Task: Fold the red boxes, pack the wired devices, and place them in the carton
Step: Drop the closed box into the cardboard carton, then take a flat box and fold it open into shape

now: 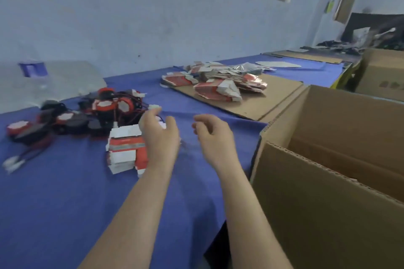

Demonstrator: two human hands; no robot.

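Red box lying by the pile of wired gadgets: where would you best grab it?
Take the red box by its red middle, pinching across it from above. Its white flaps splay loose at the ends and would probably bend. The left hand is at its right edge, so that side looks handiest.

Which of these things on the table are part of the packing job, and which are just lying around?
For the job: wired devices, near stack of red boxes, far pile of flat red boxes, open carton.
Lying about: clear plastic bag, second carton far right, grey card sheet.
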